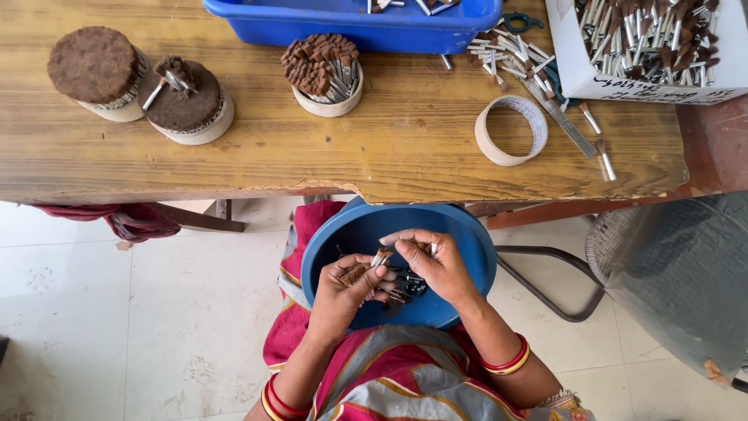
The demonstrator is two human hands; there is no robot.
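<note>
Over a blue bowl point(467, 242) on the lap, the left hand point(343, 284) is curled around a bunch of small brushes point(357, 272), bristles pointing up toward the desk point(312, 148). The right hand point(436, 265) pinches one brush point(382, 256) between thumb and forefinger, its long axis slanting toward the bunch, just beside it. More loose brushes point(405, 284) lie in the bowl beneath both hands.

Low in the frame's centre, the left hand point(343, 284) clutches a bunch of brushes point(357, 272) while the right hand point(436, 261) pinches one brush point(382, 256) beside it, both over a blue bowl point(467, 242) below the wooden table point(405, 148).
</note>
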